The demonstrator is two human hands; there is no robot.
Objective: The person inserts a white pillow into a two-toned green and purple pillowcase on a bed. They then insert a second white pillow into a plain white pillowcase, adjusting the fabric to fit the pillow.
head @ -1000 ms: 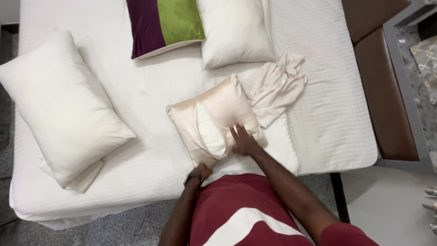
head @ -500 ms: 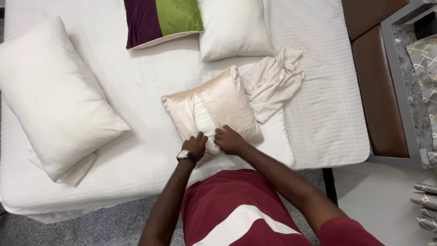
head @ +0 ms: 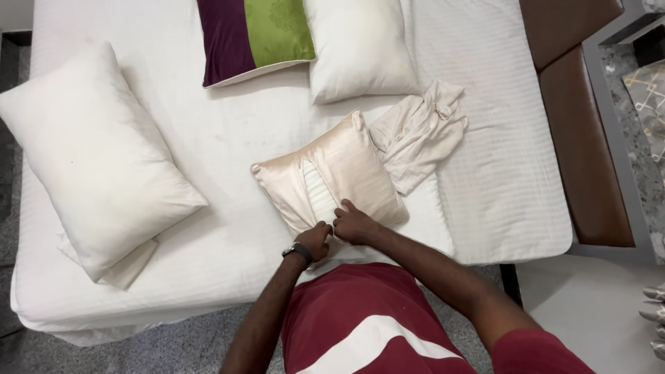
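A cream satin cushion [head: 346, 166] lies on the white bed [head: 228, 159] near its front edge. Its cover gapes along a slit in the middle, and the white inner pillow [head: 317, 194] shows through. My left hand [head: 315, 239] and my right hand [head: 355, 223] meet at the near end of that slit, both pinching the satin cover. A dark watch sits on my left wrist. Just right of the cushion lies a crumpled cream cloth [head: 419, 131].
A large white pillow [head: 97, 159] lies at the left over a smaller one. At the far side are a purple and green cushion [head: 253, 34] and a white pillow [head: 360, 45]. A brown headboard [head: 582, 125] runs along the right.
My left hand came up from the bed's edge to join my right hand at the cushion's slit. The view has shifted slightly.
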